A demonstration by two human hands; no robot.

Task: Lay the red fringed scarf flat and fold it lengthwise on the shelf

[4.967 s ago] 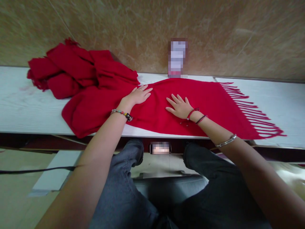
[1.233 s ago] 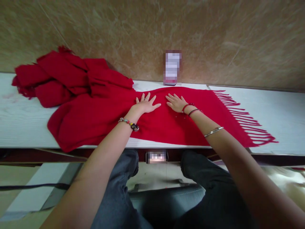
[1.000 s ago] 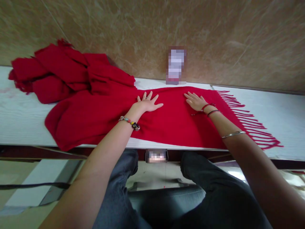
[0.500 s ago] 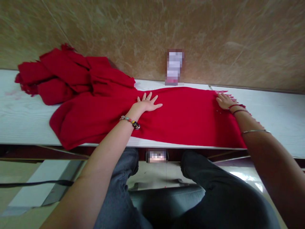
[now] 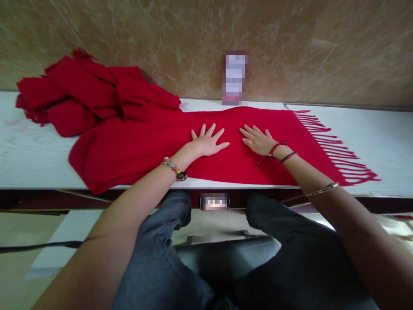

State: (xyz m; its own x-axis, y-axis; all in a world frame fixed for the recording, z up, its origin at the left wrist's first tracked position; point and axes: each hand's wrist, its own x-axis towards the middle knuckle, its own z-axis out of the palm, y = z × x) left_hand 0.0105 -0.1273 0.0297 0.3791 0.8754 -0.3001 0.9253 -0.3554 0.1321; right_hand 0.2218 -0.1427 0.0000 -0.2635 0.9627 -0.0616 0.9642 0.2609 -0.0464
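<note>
Here, the fringed red scarf (image 5: pixel 222 165) lies along the white surface (image 5: pixel 380 142), between front and back edges, red cloth bunched at its left. The left hand (image 5: pixel 210 141) and right hand (image 5: pixel 257 141) rest palm-down on it, fingers spread. The pale panel (image 5: pixel 235 77) at the back edge is too blurred to read.

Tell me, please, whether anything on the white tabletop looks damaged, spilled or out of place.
Nothing looks damaged, but faint pinkish marks show on the white tabletop at far left, possibly a stain. Beside the mostly flat red cloth, the crumpled red heap looks untidy.
</note>
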